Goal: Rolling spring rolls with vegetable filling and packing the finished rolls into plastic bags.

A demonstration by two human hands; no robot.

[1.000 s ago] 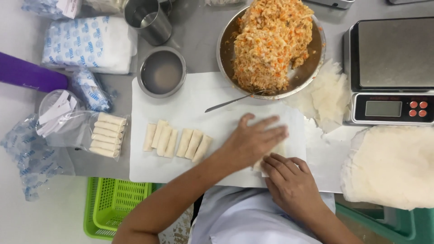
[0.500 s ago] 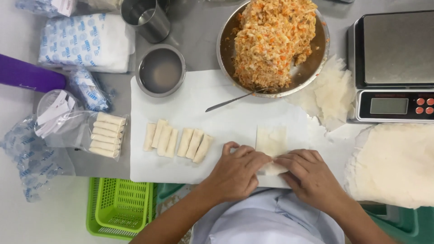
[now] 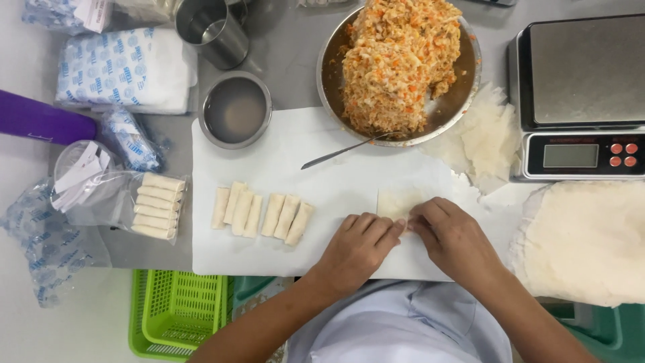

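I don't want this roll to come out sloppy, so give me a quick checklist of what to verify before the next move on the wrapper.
1. Both hands on the wrapper: ok. Left hand and right hand meet at its near edge.
2. Wrapper lies on the white board: ok.
3. Filling centred inside the wrapper: cannot tell, the fingers hide it.
4. Room to set it down: ok. Bare board lies between the rolls and the hands.
5. Filling bowl stocked, spoon close by: ok.
6. Small bowl holds liquid: ok, though what liquid cannot be told.
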